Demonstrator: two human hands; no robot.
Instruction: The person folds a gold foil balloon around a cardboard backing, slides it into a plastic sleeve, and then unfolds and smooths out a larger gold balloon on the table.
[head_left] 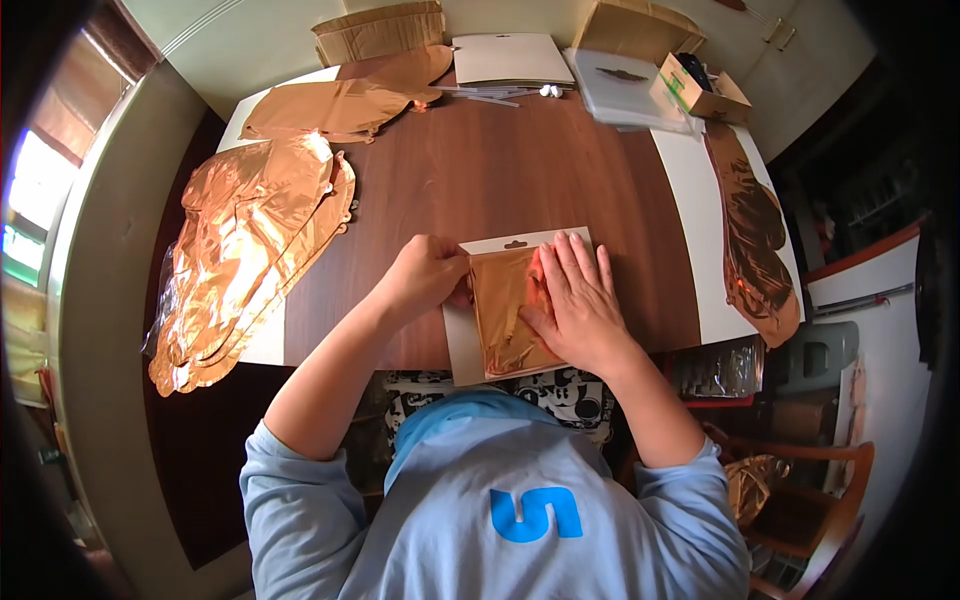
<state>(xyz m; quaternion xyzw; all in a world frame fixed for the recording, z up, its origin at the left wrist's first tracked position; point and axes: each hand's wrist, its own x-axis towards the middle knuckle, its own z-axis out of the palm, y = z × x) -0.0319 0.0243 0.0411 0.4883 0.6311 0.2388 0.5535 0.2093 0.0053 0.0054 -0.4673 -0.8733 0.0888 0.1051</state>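
A folded copper-coloured foil balloon (500, 300) lies on a white card (487, 247) with a hang slot at its top, at the table's near edge. My left hand (432, 270) is closed in a pinch at the upper left edge of the card and foil; what exactly lies between the fingertips is partly hidden. Flat on the right side of the foil rests my right hand (580, 308), its fingers stretched out towards the card's top. Beneath the foil, white card also shows along the left and bottom.
Flat copper foil balloons (250, 230) are piled on the left, with more foil (340, 108) behind. White cards (510, 60), clear straws (490, 96) and clear plastic bags (625, 95) lie at the back. A small box (705, 95) stands back right; dark-looking foil (750, 230) lies along the right edge.
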